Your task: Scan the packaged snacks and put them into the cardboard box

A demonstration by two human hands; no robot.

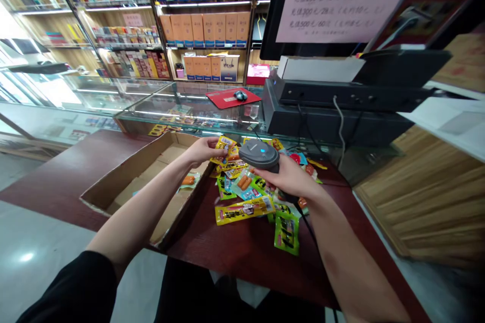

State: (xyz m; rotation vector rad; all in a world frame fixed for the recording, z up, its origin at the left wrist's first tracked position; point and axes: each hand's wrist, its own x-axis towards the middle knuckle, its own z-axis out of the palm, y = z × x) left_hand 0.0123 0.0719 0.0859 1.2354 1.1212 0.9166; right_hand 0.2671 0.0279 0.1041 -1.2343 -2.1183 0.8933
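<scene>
My left hand pinches a yellow snack packet above the right rim of a cardboard box. Wrapped round the handle of a grey barcode scanner is my right hand; a small blue light glows on the scanner's top. The scanner head points left, close to the packet. Beneath both hands lies a loose pile of snack packets, among them a long yellow packet, a green packet and a clear one with brown sausages. Inside the box sits another sausage packet.
A glass display counter runs behind the dark red table, with a red mouse pad and a mouse on it. A monitor bearing a paper sign and black machines stand at right. The scanner's cable hangs toward me.
</scene>
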